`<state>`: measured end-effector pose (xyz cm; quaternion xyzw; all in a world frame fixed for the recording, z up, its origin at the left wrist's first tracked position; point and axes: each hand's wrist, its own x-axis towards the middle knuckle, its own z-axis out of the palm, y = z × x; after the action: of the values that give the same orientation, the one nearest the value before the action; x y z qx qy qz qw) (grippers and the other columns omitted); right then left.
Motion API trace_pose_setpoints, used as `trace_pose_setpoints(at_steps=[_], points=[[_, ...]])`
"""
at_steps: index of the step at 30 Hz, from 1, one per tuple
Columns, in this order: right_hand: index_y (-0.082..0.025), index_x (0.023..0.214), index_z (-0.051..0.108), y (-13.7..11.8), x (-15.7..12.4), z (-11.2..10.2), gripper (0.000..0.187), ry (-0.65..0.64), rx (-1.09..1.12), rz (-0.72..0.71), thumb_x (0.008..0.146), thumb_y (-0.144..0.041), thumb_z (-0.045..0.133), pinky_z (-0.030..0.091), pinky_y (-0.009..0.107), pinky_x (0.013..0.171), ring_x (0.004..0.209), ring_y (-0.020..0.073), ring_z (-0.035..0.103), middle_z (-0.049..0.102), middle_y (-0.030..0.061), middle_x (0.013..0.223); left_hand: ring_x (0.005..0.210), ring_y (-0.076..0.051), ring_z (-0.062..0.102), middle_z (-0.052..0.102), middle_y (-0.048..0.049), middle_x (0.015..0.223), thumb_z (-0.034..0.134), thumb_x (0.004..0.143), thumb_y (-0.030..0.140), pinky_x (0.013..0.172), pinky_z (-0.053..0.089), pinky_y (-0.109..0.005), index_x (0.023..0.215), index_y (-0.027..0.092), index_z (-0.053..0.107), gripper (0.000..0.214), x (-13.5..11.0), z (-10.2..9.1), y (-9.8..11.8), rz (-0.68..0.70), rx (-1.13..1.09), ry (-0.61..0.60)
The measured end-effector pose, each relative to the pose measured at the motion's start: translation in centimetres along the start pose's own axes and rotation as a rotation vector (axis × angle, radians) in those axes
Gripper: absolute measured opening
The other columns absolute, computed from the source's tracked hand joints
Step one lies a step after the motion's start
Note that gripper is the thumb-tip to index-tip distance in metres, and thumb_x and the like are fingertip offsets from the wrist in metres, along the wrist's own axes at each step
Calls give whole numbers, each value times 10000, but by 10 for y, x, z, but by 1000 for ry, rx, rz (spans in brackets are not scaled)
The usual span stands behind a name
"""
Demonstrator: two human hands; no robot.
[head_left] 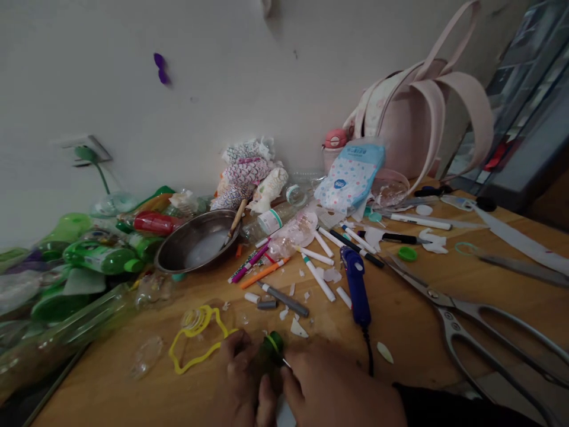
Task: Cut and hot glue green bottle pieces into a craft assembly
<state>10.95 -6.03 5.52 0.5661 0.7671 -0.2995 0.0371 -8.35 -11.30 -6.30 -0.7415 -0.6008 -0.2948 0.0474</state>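
At the near edge of the table, my left hand (240, 379) is closed around a small dark green piece (272, 347) with a brighter green rim, which looks like a bottle neck or cap. My right hand (338, 379) presses close against it from the right, fingers pinched. A thin pale tip (286, 363) pokes out from those fingers toward the green piece; the rest of it is hidden. Something whitish (284, 413) shows between the hands at the bottom. A wavy yellow plastic outline (195, 359) lies beside my left hand.
A blue glue gun (355, 284) and large metal scissors (448, 308) lie to the right. Several markers (317, 277) and scraps spread across the middle. Behind stand a metal bowl (169, 252) with a brush and a pink backpack (400, 112). Plastic bottles (100, 256) pile up left.
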Motion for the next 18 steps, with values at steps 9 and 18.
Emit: trace_pose_setpoints(at_steps=[9, 18], points=[[-213, 857, 687, 11, 9, 10, 327, 34, 102, -217, 871, -277, 366, 454, 282, 534, 764, 262, 715, 731, 106, 867, 1030, -269, 620, 568, -147, 1146, 463, 840, 222, 787, 574, -424, 1113, 157, 520, 286, 1, 4, 5, -17, 122, 17], [-223, 838, 706, 11, 7, 11, 333, 64, 84, -209, 869, -279, 379, 318, 242, 425, 714, 250, 731, 744, 87, 829, 1086, -280, 600, 606, -127, 1079, 385, 880, 199, 812, 577, -440, 1123, 174, 534, 287, 5, 4, 6, 5, 190, 24]])
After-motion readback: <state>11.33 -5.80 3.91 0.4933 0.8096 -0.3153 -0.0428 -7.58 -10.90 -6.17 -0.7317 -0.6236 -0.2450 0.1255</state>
